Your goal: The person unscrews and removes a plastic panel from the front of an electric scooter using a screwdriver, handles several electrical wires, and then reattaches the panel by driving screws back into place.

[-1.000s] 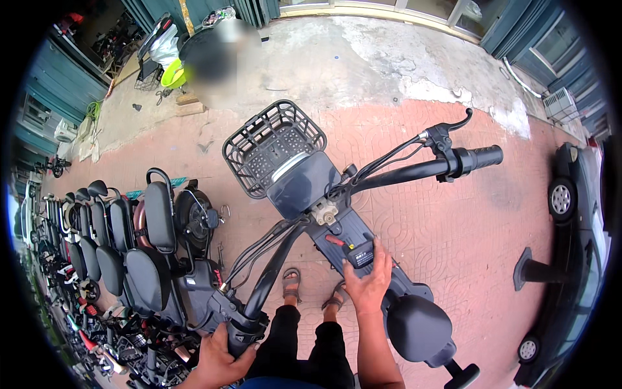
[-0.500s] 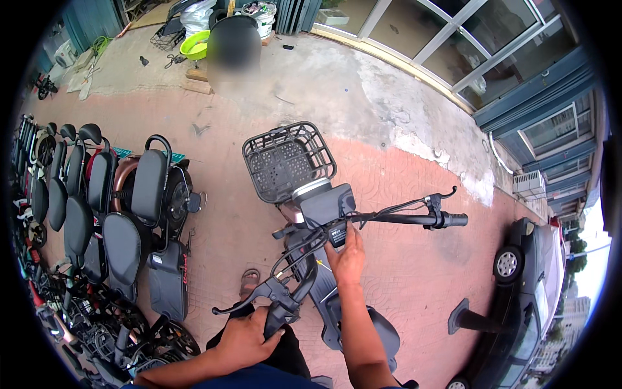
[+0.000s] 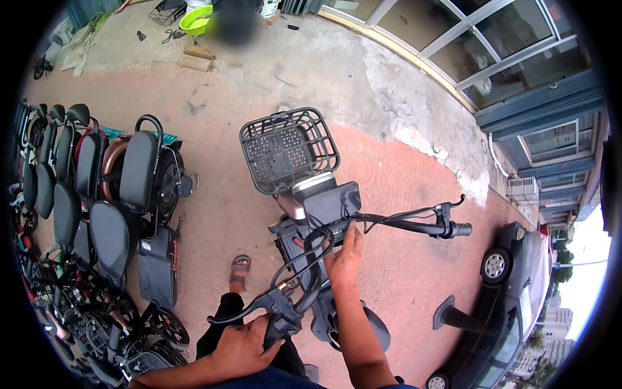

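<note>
An electric scooter stands in front of me, its black handlebar (image 3: 408,224) reaching out to the right and its black basket (image 3: 280,152) at the front. My left hand (image 3: 241,347) is wrapped around the left grip (image 3: 277,324), below the brake lever (image 3: 230,319). Just under the dark headlamp cover (image 3: 334,202), my right hand (image 3: 345,258) holds a small black box (image 3: 339,231) with pale lettering between thumb and fingers. Cables cross beside it and hide part of it. The right grip (image 3: 461,229) has no hand on it.
Several parked scooters (image 3: 113,236) line the left side. A dark car (image 3: 512,305) and a black post (image 3: 470,319) stand at the right. Farther ahead are a yellow-green basin (image 3: 194,23), wooden blocks (image 3: 197,58) and glass doors (image 3: 453,39).
The front basket and headlamp cover sit slightly higher in view. The small black box has shifted up with my right hand, closer under the headlamp cover. My left hand keeps its grip; my sandalled foot shows more.
</note>
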### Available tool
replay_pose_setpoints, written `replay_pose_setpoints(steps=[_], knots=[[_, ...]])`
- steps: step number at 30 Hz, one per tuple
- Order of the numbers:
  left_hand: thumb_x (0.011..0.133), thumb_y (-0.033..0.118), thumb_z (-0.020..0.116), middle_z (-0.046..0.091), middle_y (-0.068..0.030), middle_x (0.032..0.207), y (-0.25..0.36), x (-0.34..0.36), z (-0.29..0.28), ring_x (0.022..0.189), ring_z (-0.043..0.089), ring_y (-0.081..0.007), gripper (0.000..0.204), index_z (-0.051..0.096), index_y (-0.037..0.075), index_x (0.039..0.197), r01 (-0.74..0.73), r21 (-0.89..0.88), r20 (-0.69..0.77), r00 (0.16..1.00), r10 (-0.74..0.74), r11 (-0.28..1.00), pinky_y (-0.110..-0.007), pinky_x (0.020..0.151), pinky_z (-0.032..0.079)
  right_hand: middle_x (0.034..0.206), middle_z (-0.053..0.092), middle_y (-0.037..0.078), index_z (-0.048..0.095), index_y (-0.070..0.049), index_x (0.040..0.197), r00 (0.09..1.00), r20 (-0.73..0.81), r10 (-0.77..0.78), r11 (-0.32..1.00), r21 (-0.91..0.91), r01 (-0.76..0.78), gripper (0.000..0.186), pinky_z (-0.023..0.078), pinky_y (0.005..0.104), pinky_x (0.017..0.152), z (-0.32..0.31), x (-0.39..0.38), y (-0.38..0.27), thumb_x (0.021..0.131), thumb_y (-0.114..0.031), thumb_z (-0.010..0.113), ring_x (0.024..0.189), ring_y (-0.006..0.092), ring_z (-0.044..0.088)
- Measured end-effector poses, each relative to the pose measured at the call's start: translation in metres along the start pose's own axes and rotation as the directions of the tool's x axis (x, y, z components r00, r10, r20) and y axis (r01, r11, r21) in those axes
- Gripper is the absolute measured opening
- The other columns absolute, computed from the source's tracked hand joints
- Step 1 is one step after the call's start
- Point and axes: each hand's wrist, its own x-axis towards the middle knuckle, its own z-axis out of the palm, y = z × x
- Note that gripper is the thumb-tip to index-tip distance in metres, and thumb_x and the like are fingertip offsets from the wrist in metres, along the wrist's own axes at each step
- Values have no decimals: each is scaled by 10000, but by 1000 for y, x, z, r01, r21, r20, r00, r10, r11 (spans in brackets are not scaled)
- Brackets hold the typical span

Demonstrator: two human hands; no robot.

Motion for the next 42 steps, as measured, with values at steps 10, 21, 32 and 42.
replay_pose_setpoints(steps=[10, 21, 32, 42], knots=[[894, 333, 819, 718, -237, 759, -2, 1, 0, 639, 739, -391, 622, 572, -100, 1267, 4, -22, 5, 1000, -4, 1000, -464, 614, 599, 1407, 556, 279, 429, 58, 1599, 989, 146, 36, 988, -154, -14, 900, 540, 478, 1026, -11, 13, -11, 818, -77, 854, 1215, 462, 621], [876, 326, 831, 747, -261, 943, 6, 1, -6, 842, 757, -445, 543, 602, -55, 1188, 163, -35, 139, 978, -157, 986, -499, 771, 622, 1539, 498, 223, 308, 23, 1681, 967, 165, 196, 796, 549, -255, 842, 567, 396, 1015, 24, -12, 34, 970, -29, 757, 1271, 316, 628], [859, 321, 836, 728, -214, 821, -2, 2, -1, 696, 746, -378, 570, 618, -63, 1220, 66, -21, 50, 997, -65, 998, -455, 652, 610, 1301, 687, 113, 538, 70, 1498, 678, 382, 628, 239, 735, -635, 588, 612, 314, 889, 8, 19, 8, 1010, -135, 793, 1081, 178, 690], [855, 277, 837, 730, -237, 847, 5, 3, -5, 778, 754, -447, 504, 585, -29, 1167, 132, -37, 107, 986, -127, 991, -508, 730, 617, 1096, 701, 98, 694, 59, 1211, 507, 533, 677, 38, 663, -747, 395, 603, 340, 868, 13, 17, 9, 1022, -273, 794, 973, 185, 681]])
